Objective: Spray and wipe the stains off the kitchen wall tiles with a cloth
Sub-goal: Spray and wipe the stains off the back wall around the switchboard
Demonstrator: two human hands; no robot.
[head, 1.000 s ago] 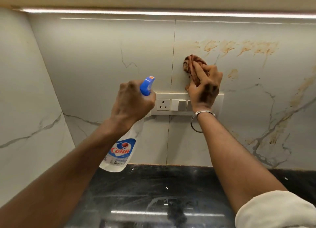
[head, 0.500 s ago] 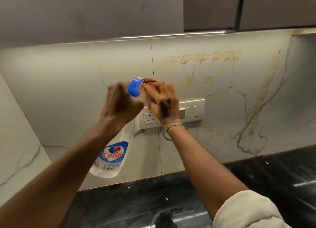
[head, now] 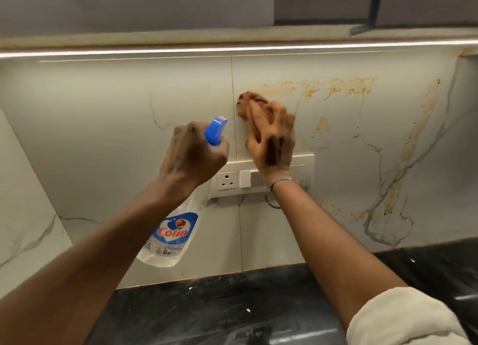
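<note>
My left hand [head: 192, 154] grips the neck of a clear spray bottle [head: 172, 231] with a blue nozzle [head: 216, 130], held up in front of the wall tiles [head: 116, 127]. My right hand [head: 271, 138] presses a crumpled brown cloth [head: 248, 104] against the tile just right of the tile joint, above the switch plate. The hand and cloth are blurred. Orange-brown stains [head: 338, 87] run in a row to the right of the cloth, with a smaller spot [head: 322, 124] below them and a long streak [head: 416, 130] further right.
A white socket and switch plate [head: 232, 179] sits on the wall under my right hand. A black stone counter [head: 232, 306] runs along the bottom. Grey cabinets [head: 129, 6] with a light strip hang above. A side wall [head: 23, 215] closes the left.
My right hand left the bottle's nozzle and went back up right onto the tile with the cloth. The view tilted down slightly. My left hand still holds the bottle.
</note>
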